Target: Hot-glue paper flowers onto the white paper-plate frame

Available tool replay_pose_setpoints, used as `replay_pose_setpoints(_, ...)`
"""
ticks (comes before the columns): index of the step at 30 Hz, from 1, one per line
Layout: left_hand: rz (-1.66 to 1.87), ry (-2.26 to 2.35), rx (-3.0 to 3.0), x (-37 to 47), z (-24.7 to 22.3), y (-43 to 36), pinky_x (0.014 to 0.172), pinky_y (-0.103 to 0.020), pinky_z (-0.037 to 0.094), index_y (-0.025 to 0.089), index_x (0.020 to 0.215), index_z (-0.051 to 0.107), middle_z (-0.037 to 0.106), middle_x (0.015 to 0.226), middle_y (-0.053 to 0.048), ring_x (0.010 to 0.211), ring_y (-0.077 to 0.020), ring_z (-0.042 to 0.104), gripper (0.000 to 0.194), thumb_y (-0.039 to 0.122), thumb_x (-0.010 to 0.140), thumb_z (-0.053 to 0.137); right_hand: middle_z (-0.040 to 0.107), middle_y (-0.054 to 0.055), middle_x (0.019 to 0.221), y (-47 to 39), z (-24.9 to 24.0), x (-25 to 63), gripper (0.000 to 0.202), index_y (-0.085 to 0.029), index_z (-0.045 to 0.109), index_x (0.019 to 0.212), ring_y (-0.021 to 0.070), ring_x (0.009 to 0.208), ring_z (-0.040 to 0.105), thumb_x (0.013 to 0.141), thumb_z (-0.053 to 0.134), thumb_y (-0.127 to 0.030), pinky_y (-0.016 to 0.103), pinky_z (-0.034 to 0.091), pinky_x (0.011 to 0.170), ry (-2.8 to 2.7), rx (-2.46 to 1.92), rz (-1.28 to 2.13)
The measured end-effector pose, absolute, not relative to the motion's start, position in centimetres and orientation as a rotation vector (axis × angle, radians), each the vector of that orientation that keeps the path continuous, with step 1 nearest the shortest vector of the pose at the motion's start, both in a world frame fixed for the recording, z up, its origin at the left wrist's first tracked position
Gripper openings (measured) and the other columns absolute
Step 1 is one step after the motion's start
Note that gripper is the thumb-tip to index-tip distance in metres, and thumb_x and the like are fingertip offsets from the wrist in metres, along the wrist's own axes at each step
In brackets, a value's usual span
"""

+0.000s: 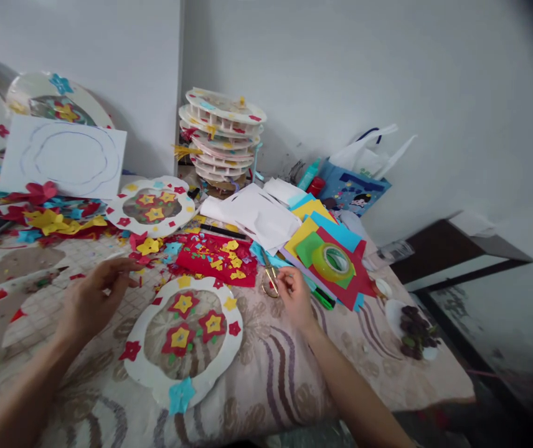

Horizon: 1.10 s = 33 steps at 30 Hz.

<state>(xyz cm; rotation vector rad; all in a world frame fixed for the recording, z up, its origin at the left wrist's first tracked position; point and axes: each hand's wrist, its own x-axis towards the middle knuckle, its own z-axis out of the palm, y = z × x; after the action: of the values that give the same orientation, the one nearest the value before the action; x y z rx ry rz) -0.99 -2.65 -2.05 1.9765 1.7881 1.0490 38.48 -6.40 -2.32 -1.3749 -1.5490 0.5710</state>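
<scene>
Frame [136,347] lies between left hand [96,298] and right hand [296,297], fingers bent.

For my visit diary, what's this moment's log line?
left hand near yellow paper flower | right hand by gold metal scissors | between: white scalloped flowered ring | behind: red sheet

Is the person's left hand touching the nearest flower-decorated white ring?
Apart: the head view shows bare patterned tablecloth between the left hand and the white ring.
</scene>
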Motion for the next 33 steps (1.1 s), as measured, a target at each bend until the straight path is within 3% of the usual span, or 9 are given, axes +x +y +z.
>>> replay_pose_setpoints(3, 1.075, 1.682, 1.932, -0.9, -2.1, -2.7, 0.063, -0.025, 0.051, 0.024, 0.106, 0.054, 0.069, 0.080, -0.001, 0.070, -0.0152, 0.067, 0.027, 0.039, 0.085, 0.044, 0.060, 0.001, 0.078, -6.6, -2.3, 38.6, 0.007, -0.020, 0.057, 0.088, 0.0129, 0.066, 0.056, 0.085, 0.052, -0.023, 0.024, 0.044, 0.061, -1.604, -1.394, 0.552)
replay_pose_setpoints(10, 1.058, 1.667, 1.933, -0.7, -2.0, -2.9, 0.064, -0.025, 0.052, 0.025, 0.100, 0.056, 0.069, 0.079, 0.000, 0.071, -0.0153, 0.067, 0.025, 0.040, 0.085, 0.044, 0.051, -0.004, 0.055, -7.0, -1.8, 38.7, 0.017, -0.019, 0.060, 0.076, 0.0106, 0.049, 0.046, 0.088, 0.051, -0.029, 0.023, 0.037, 0.051, -1.643, -1.472, 0.486)
replay_pose_setpoints(13, 1.045, 1.659, 1.969, -0.7, -2.2, -2.9, 0.062, -0.024, 0.052, 0.024, 0.099, 0.058, 0.069, 0.080, -0.001, 0.068, -0.0145, 0.067, 0.025, 0.041, 0.085, 0.045, 0.063, 0.002, 0.082, -6.7, -1.8, 38.5, 0.012, -0.019, 0.061, 0.093, 0.0118, 0.061, 0.052, 0.086, 0.053, -0.025, 0.024, 0.042, 0.059, -1.728, -1.408, 0.488)
replay_pose_setpoints(15, 1.037, 1.663, 1.990, -0.8, -2.4, -2.9, 0.062, -0.024, 0.051, 0.024, 0.099, 0.059, 0.069, 0.078, -0.001, 0.067, -0.0139, 0.066, 0.026, 0.041, 0.085, 0.045, 0.062, 0.005, 0.096, -6.6, -1.8, 38.3, 0.016, -0.020, 0.059, 0.100, 0.0130, 0.070, 0.056, 0.085, 0.053, -0.022, 0.025, 0.044, 0.065, -1.781, -1.355, 0.493)
replay_pose_setpoints(18, 1.047, 1.662, 1.998, -0.8, -2.3, -3.0, 0.063, -0.023, 0.051, 0.023, 0.099, 0.059, 0.069, 0.079, 0.000, 0.067, -0.0131, 0.066, 0.025, 0.040, 0.085, 0.046, 0.061, 0.002, 0.080, -6.7, -1.9, 38.2, 0.008, -0.020, 0.059, 0.086, 0.0131, 0.069, 0.056, 0.086, 0.052, -0.022, 0.024, 0.043, 0.064, -1.813, -1.351, 0.502)
replay_pose_setpoints(25, 1.043, 1.662, 1.989, -0.2, -1.5, -3.2, 0.064, -0.023, 0.052, 0.022, 0.100, 0.058, 0.070, 0.087, -0.002, 0.069, -0.0131, 0.067, 0.026, 0.039, 0.085, 0.045, 0.046, -0.004, 0.053, -7.2, -1.8, 38.7, 0.026, -0.019, 0.052, 0.065, 0.0108, 0.050, 0.044, 0.089, 0.049, -0.031, 0.023, 0.034, 0.051, -1.823, -1.438, 0.426)
replay_pose_setpoints(30, 1.069, 1.668, 1.965, -0.3, -0.9, -3.5, 0.064, -0.023, 0.051, 0.021, 0.102, 0.057, 0.069, 0.090, -0.003, 0.072, -0.0131, 0.066, 0.025, 0.037, 0.086, 0.045, 0.060, -0.001, 0.067, -7.2, -2.0, 38.3, 0.016, -0.021, 0.058, 0.095, 0.0142, 0.060, 0.057, 0.091, 0.044, -0.027, 0.025, 0.044, 0.061, -1.877, -1.398, 0.516)
replay_pose_setpoints(33, 1.089, 1.677, 1.927, -0.4, -0.9, -3.5, 0.063, -0.022, 0.051, 0.019, 0.104, 0.056, 0.069, 0.093, -0.004, 0.071, -0.0124, 0.065, 0.027, 0.036, 0.086, 0.045, 0.063, 0.000, 0.071, -7.4, -2.2, 38.0, 0.016, -0.021, 0.058, 0.094, 0.0143, 0.061, 0.058, 0.092, 0.042, -0.026, 0.026, 0.045, 0.061, -1.880, -1.359, 0.538)
